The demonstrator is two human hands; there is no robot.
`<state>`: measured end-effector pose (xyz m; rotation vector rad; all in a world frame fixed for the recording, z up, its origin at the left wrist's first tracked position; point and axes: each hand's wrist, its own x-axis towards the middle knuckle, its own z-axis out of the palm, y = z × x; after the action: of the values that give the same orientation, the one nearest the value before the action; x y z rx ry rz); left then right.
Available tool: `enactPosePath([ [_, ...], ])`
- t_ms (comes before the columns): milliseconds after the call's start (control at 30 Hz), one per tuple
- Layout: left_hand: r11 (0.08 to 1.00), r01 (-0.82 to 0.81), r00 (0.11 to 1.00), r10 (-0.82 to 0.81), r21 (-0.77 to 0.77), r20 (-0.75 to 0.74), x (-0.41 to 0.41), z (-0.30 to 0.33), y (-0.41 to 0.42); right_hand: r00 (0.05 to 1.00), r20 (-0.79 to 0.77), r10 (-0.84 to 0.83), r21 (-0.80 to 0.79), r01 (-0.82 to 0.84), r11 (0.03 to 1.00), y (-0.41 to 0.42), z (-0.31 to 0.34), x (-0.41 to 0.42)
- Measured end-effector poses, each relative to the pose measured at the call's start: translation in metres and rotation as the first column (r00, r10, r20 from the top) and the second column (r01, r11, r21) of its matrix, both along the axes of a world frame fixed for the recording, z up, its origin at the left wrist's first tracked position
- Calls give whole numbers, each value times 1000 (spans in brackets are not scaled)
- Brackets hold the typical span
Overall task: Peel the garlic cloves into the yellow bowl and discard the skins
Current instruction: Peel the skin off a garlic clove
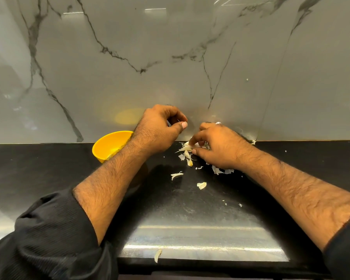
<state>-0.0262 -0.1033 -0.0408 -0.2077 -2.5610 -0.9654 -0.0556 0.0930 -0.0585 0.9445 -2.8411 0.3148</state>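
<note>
The yellow bowl (109, 145) stands at the back of the black counter (49, 168) against the wall, partly hidden by my left forearm. My left hand (160, 129) hovers just right of the bowl with its fingers curled toward the thumb; I see nothing in it. My right hand (216, 146) is down on a heap of pale garlic skins (185, 153), and its thumb and forefinger pinch a whitish garlic piece (187, 147) at the heap's top. What lies under the palm is hidden.
Loose skin scraps (176, 175) and a pale shred (201, 185) lie in front of the heap. Another shred (157, 255) sits near the counter's front edge. A marble-patterned wall (170, 67) rises directly behind the bowl and hands.
</note>
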Motion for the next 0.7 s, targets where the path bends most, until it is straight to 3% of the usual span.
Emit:
enactPosePath([
  [200, 1000, -2, 1000, 2, -9, -12, 0, 0, 1, 1000, 23, 1, -46, 0, 999, -2, 0, 1],
  [267, 1000, -2, 1000, 2, -8, -19, 0, 0, -1, 999, 48, 22, -145, -15, 989, 3, 2, 1],
  [433, 1000, 4, 1000, -4, -14, -16, 1, 1, 1, 978, 192, 82, -480, 20, 877, 18, 16, 4],
  [700, 999, 30, 1000, -30, -20, 0, 0, 0, 15, 895, 414, 165, -651, 165, 741, 40, 28, 5],
])
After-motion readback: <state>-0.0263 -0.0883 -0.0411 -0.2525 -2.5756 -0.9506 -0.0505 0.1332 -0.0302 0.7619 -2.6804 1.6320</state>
